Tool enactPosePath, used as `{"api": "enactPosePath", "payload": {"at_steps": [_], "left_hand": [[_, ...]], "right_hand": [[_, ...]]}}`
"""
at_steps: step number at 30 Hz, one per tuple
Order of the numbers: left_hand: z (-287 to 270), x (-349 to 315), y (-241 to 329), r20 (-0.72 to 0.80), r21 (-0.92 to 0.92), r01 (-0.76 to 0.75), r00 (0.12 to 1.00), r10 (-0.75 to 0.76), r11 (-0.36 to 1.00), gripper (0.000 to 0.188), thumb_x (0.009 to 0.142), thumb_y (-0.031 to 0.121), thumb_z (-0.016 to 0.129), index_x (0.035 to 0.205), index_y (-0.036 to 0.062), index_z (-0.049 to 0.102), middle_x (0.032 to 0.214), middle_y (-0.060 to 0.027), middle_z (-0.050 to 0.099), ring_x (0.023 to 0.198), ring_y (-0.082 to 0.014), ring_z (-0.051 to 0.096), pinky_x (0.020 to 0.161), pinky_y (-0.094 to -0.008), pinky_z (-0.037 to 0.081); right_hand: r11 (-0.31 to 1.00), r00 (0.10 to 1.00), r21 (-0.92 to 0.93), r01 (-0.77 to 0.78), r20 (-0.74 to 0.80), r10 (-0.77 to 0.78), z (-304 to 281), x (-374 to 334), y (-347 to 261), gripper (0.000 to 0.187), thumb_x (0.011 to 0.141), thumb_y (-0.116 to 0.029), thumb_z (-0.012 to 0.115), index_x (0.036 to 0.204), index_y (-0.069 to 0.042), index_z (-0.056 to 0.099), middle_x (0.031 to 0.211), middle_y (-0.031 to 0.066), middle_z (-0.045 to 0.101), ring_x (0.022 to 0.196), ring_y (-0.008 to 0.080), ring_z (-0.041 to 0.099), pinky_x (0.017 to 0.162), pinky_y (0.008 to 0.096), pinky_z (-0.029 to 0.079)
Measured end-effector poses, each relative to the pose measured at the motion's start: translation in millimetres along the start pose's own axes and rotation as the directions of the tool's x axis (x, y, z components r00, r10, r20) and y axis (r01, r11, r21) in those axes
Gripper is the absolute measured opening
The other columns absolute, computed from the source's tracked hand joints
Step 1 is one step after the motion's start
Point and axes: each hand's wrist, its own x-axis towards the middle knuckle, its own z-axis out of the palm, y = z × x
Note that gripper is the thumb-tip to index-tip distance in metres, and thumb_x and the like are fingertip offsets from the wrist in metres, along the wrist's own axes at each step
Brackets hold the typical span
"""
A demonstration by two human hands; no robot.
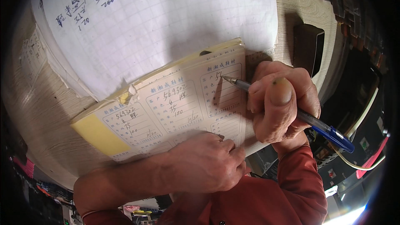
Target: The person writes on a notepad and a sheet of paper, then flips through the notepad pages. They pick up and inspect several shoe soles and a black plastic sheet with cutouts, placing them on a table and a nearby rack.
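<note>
My right hand (283,104) grips a ballpoint pen (310,121) with a dark barrel and a blue cap on its back end. The pen's tip touches the right-hand form on a pad of printed label slips (193,75), just after a few handwritten strokes. Two forms to the left carry full handwritten entries. Across the pad's lower part lies my left hand (204,162), its fingers curled in with nothing visible in them. It covers some of the lower forms. The pad has a yellow strip (100,133) at its left end.
Beyond the pad lies a large gridded sheet (158,12) with handwriting, partly under the pad's far edge. A dark box-shaped object (308,50) stands on the wooden table (54,100) at the right. A black basket-like container and a cable sit past the table's right side.
</note>
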Motion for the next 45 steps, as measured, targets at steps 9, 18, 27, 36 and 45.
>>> {"api": "enactPosePath", "payload": {"at_steps": [9, 18, 27, 36, 45], "left_hand": [[1.4, -0.9, -0.9, 0.01, -0.017, -0.007, 1.0, 0.007, 1.0, 0.014, 0.084, 0.019, 0.068, 0.078, 0.0076, 0.073, 0.086, -0.0105, 0.07, 0.075, -0.0206, 0.069, 0.057, -0.0327, 0.057], [2.4, -2.1, 0.3, 0.008, -0.025, -0.001, 1.0, 0.001, 1.0, 0.025, 0.091, 0.021, 0.065, 0.071, 0.0075, 0.072, 0.086, -0.0109, 0.069, 0.077, -0.0219, 0.069, 0.058, -0.0339, 0.058], [5.4, -1.7, 1.5, -0.017, 0.008, -0.011, 1.0, 0.011, 1.0, 0.026, 0.09, 0.022, 0.066, 0.069, 0.0078, 0.072, 0.086, -0.0107, 0.069, 0.076, -0.0215, 0.069, 0.057, -0.0339, 0.058], [0.5, -1.4, 0.7, 0.021, -0.039, -0.005, 1.0, 0.006, 0.999, 0.014, 0.086, 0.019, 0.069, 0.078, 0.009, 0.074, 0.09, -0.0113, 0.071, 0.076, -0.0205, 0.069, 0.057, -0.0322, 0.058], [2.2, 0.5, 1.4, -0.011, -0.051, 0.021, 1.0, -0.022, 0.998, 0.012, 0.084, 0.018, 0.07, 0.077, 0.0084, 0.074, 0.088, -0.0104, 0.071, 0.073, -0.0204, 0.069, 0.057, -0.033, 0.058]], "right_hand": [[1.0, 0.999, -0.026, -0.003, -0.041, 0.002, 0.9, -2.4, -0.4, 0.037, 0.109, -0.034, 0.045, 0.087, -0.004, 0.053, 0.054, 0.0036, 0.045, 0.043, 0.0096, 0.039, 0.041, 0.0257, 0.03], [0.998, 0.993, -0.017, -0.063, -0.096, 0.062, 2.4, -2.6, -4.2, 0.04, 0.109, -0.037, 0.046, 0.085, -0.005, 0.053, 0.055, 0.0041, 0.045, 0.044, 0.0098, 0.039, 0.041, 0.0259, 0.031], [0.999, 0.999, -0.033, -0.006, -0.05, 0.005, 1.6, -1.6, -2.1, 0.038, 0.109, -0.035, 0.045, 0.088, -0.005, 0.053, 0.053, 0.0029, 0.044, 0.044, 0.0095, 0.039, 0.042, 0.0263, 0.03], [1.0, 1.0, 0.021, 0.006, 0.009, -0.006, -2.8, -1.1, -1.3, 0.031, 0.109, -0.027, 0.046, 0.091, -0.003, 0.053, 0.054, 0.0024, 0.047, 0.044, 0.0094, 0.041, 0.043, 0.026, 0.033], [0.997, 0.994, -0.036, 0.066, 0.085, -0.063, -7.4, 1.7, 2.7, 0.026, 0.108, -0.022, 0.048, 0.091, -0.002, 0.053, 0.057, 0.0032, 0.052, 0.045, 0.0093, 0.043, 0.043, 0.0265, 0.035]]}}
